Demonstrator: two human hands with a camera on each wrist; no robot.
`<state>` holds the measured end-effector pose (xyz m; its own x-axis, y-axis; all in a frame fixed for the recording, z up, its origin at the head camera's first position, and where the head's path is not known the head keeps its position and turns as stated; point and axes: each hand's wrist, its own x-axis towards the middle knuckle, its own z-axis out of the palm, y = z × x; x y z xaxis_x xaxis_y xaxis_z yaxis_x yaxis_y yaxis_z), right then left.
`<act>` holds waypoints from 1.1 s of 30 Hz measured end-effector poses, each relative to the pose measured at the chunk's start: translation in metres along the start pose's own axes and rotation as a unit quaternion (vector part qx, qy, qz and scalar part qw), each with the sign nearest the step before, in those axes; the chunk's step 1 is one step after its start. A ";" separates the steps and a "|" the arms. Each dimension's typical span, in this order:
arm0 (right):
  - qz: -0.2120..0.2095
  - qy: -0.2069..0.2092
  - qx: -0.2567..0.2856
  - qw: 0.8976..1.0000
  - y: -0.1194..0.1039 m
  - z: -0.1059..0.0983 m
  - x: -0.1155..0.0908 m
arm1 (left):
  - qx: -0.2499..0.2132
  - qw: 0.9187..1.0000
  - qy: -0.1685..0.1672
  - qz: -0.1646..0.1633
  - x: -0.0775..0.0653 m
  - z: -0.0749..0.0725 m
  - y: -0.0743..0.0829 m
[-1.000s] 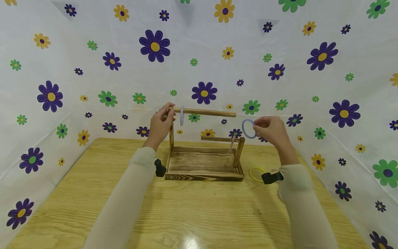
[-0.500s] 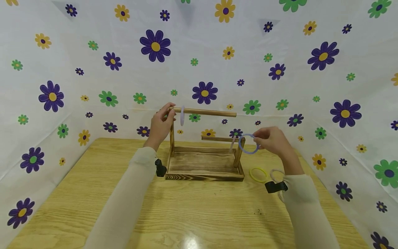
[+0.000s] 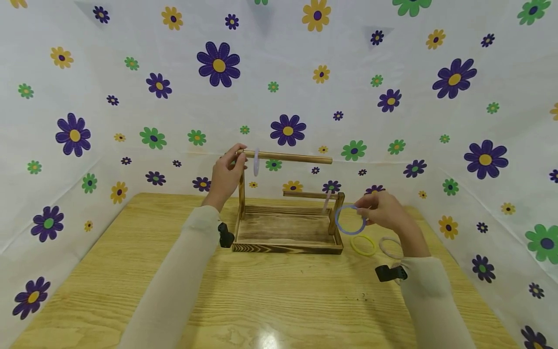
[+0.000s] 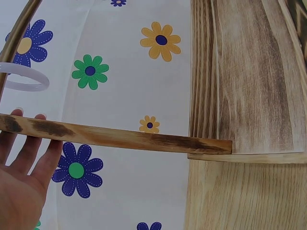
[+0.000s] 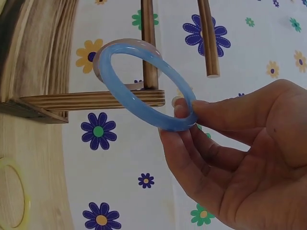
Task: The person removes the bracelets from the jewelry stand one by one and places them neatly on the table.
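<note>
A pale blue bangle [image 5: 122, 91] is pinched between the thumb and fingers of my right hand [image 3: 382, 212]. It hangs just right of the short post of a wooden bangle stand [image 3: 287, 248], above the table. My left hand [image 3: 224, 174] grips the top of the stand's tall left post [image 4: 120, 136], fingers behind the wood; the thumb is hidden in the left wrist view. On the upper rod [image 3: 296, 157], near that hand, hangs a whitish bangle [image 3: 256, 167]. A pinkish bangle [image 3: 327, 202] hangs on the lower rod [image 3: 305, 195], close to the short post.
Right of the stand, a yellow bangle [image 3: 364, 255] lies on the wooden table [image 3: 261, 291]. Beside it is a pale bangle [image 3: 380, 246], and another lies partly under the right wrist. Flower-printed white cloth [image 3: 261, 97] rises behind and at both sides.
My right hand has lowered the blue bangle from near the upper rod's tip to beside the short post. The left hand keeps its place on the tall post.
</note>
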<state>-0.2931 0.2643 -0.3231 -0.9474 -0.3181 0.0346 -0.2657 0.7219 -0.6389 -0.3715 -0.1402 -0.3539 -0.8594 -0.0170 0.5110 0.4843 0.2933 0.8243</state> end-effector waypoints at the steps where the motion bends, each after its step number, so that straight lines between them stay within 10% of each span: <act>1: -0.001 -0.003 0.000 1.000 0.001 0.001 -0.001 | 0.002 1.000 0.000 0.000 0.000 0.000 0.000; 33: 0.023 -0.092 0.053 0.994 0.047 0.030 -0.027 | -0.007 1.000 0.001 0.000 0.000 0.001 -0.003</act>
<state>-0.2748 0.2883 -0.3773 -0.9071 -0.3998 -0.1317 -0.1925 0.6722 -0.7149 -0.3735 -0.1401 -0.3565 -0.8592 -0.0185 0.5113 0.4865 0.2794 0.8278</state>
